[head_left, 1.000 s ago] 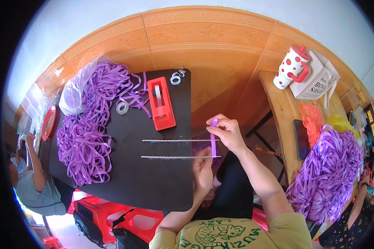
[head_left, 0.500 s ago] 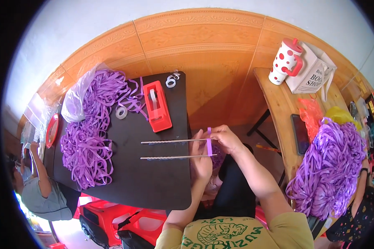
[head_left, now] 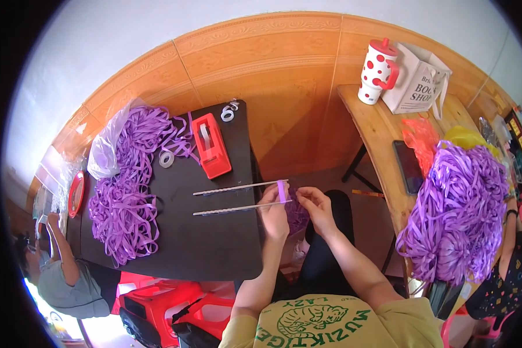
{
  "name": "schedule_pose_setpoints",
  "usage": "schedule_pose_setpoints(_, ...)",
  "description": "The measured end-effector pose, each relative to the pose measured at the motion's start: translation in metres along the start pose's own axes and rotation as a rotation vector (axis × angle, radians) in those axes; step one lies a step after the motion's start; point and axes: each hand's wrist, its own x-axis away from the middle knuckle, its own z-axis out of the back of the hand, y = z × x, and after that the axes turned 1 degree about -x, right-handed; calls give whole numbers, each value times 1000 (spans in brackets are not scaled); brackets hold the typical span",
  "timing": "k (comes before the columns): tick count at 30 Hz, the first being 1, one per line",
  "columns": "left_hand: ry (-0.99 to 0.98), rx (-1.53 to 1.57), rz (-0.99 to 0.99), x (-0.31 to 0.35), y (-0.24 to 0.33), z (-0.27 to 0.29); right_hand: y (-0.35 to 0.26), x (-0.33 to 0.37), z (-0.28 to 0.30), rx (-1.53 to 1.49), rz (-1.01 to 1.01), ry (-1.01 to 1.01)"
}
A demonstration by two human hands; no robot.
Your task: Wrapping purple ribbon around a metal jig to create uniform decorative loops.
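Note:
Two thin metal rods, with twisted ridges like metal chopsticks, lie side by side across the black table and stick out past its right edge. A short band of purple ribbon spans both near their right ends. Partly behind that band is my left hand, its fingers closed at the ribbon and rods and half hidden by them. Just to the right, my right hand has thumb and forefinger pinched together, apart from the rods. Whatever sits in that pinch is too small to make out. More purple ribbon hangs below, between the hands.
On the black table are a purple ribbon heap, a red tape dispenser and tape rolls. The wooden table holds a phone, a dotted tumbler, a bag and another ribbon pile. People sit at both sides.
My right hand has drawn away from the ribbon band to the right and down. My left fingers have gone from stretched out to curled at the band. The whole view has shifted slightly.

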Motion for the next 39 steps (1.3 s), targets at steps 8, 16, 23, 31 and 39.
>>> schedule_pose_setpoints(8, 26, 122, 133, 5, 0, 5, -29, 14, -19, 252, 204, -221)
schedule_pose_setpoints(16, 14, 141, 143, 12, 5, 7, -24, 29, -27, 187, 148, -152)
schedule_pose_setpoints(23, 44, 254, 276, 36, 25, 4, -36, 39, -38, 108, 79, -167)
schedule_pose_setpoints(31, 121, 348, 350, 53, 49, -9, -54, 43, -51, -8, 24, -181)
schedule_pose_setpoints(39, 179, 412, 442, 56, 65, -12, -55, 44, -52, -38, -30, -162)
